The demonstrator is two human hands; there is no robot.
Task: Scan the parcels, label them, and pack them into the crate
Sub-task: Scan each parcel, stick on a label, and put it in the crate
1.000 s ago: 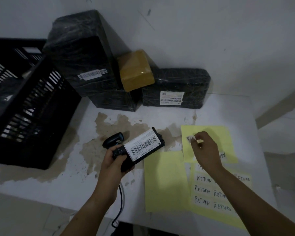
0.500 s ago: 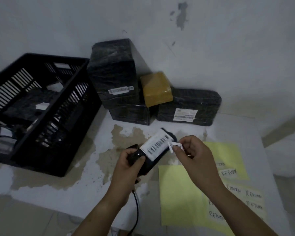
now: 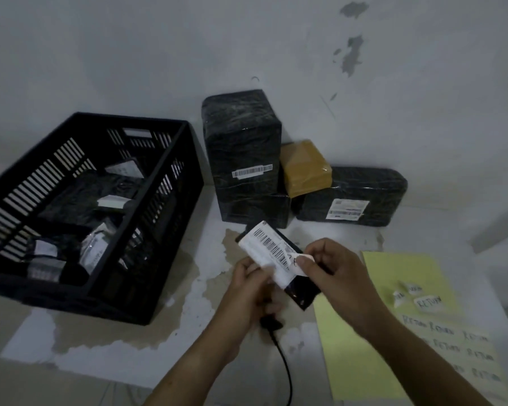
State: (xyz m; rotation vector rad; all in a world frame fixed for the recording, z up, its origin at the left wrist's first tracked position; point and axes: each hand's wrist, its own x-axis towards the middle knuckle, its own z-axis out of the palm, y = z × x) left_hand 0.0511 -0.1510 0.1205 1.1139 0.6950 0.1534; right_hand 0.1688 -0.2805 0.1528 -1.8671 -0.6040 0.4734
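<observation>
Small black parcel held over counter, barcode label up; left grip clamped on its 7 o'clock end; right grip pinching white sticker against the label; crate at 9 o'clock; stacked parcels at 12; yellow sheets at 4.

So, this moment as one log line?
step labelling; left hand grips parcel; right hand pinches sticker by its label; crate part-filled

Right of the crate, the left hand grips a small parcel while the right hand pinches a sticker against its barcode label. Stacked parcels stand beside the crate against the wall.
</observation>
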